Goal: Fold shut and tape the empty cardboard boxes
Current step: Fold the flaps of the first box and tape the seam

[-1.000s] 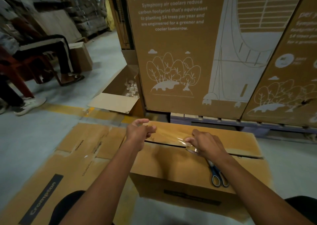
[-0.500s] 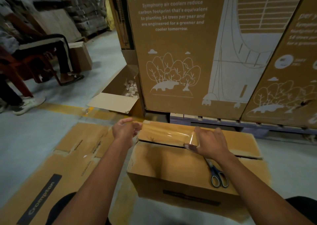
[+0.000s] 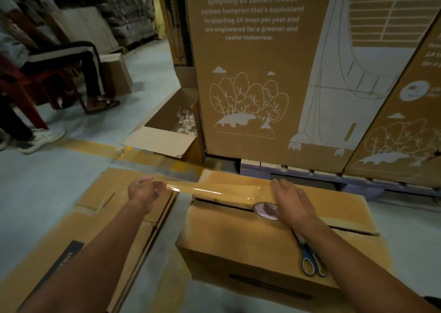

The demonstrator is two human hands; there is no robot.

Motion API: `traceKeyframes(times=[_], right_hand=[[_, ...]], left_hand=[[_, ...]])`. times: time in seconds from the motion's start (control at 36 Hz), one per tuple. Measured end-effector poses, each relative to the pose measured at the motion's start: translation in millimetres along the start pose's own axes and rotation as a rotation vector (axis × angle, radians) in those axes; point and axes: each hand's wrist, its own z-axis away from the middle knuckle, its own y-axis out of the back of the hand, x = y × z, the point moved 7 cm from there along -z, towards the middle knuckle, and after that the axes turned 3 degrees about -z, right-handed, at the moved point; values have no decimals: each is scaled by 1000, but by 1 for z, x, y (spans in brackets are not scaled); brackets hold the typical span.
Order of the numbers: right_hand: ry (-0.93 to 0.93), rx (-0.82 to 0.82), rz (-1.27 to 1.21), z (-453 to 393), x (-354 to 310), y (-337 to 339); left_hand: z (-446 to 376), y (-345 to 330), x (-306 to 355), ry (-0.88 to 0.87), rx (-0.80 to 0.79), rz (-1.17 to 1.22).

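Cardboard box (image 3: 262, 246) sits on the floor right in front, flaps folded down with a dark seam gap across the top. Left hand (image 3: 143, 192) pinches the end of a clear glossy tape strip (image 3: 210, 189) stretched out past the box's left edge, while right hand (image 3: 292, 204) lies flat-fingered over the tape roll (image 3: 265, 209). I'd keep it taut, centre it over the seam, then smooth it down. Blue-handled scissors (image 3: 310, 257) lie near right on the matte corrugated lid.
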Motion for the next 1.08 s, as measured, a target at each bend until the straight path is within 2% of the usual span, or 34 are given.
traceKeyframes(times=[0.22, 0.44, 0.67, 0.78, 0.89, 0.92, 0.97, 1.03, 1.08], right_hand=[[111, -92, 50, -25, -45, -17], [63, -231, 107, -44, -52, -48], [91, -167, 147, -46, -59, -62], [87, -135, 127, -46, -58, -64], [70, -119, 121, -49, -57, -66], [69, -117, 120, -49, -58, -67], [68, -115, 125, -50, -59, -68], [60, -119, 127, -50, -58, -70], [56, -114, 131, -49, -58, -69]], left_hand=[[-51, 12, -27, 37, 92, 43], [-92, 23, -86, 95, 169, -37], [-100, 24, -105, 126, 185, -203], [-97, 20, -118, 138, 48, -435], [-75, 15, -117, 16, 183, -470], [-68, 9, -115, 37, 187, -484], [-67, -7, -121, 136, 73, -552], [-61, -26, -143, 405, -137, -600], [-46, -29, -163, 665, -297, -789]])
